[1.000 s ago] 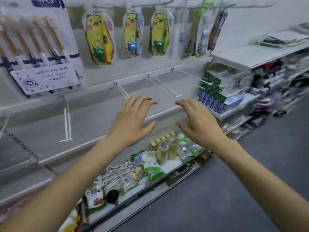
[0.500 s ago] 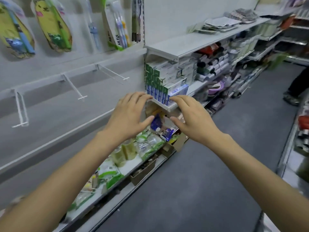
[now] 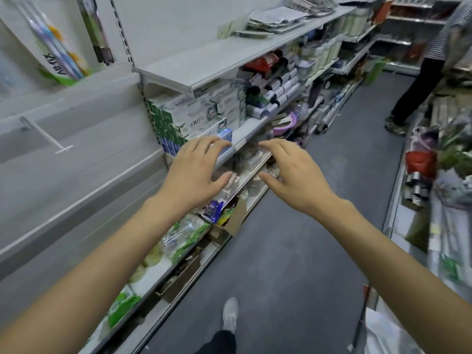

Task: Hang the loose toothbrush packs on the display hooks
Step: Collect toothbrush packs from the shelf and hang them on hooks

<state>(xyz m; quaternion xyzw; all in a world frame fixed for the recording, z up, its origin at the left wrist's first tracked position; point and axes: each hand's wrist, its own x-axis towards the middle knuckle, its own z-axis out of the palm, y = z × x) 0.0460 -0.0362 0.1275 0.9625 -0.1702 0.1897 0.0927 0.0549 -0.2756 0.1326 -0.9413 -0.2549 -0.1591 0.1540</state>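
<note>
**Q:** Shop aisle, is it? What surrounds the person?

**A:** Yes. Grey floor (image 3: 293,251) runs down the middle, with white shelving on both sides. On the person's left is a pale display panel (image 3: 76,175) with one bare display hook (image 3: 43,131) sticking out. Hung toothbrush packs (image 3: 56,47) show only at the top left edge. Further along, a shelf holds stacked green and white boxes (image 3: 201,113). Bagged goods (image 3: 184,236) lie on the lowest shelf. Another person (image 3: 419,80) stands further down the aisle on the right.

**Q:** What has changed in the last second?

**A:** The view has swung to the right. The row of hung packs and the several empty hooks that filled the picture a second ago have slid off to the left. Shelves and aisle now take their place.

**Q:** And the hands?

**A:** The left hand (image 3: 194,175) and right hand (image 3: 293,175) are both held out in front, palms down, fingers spread and loosely bent. Neither holds anything.

**Q:** Where are the loose packs?

**A:** None can be made out here. My guess is the person is turning away to fetch more, so hanging is paused.
</note>
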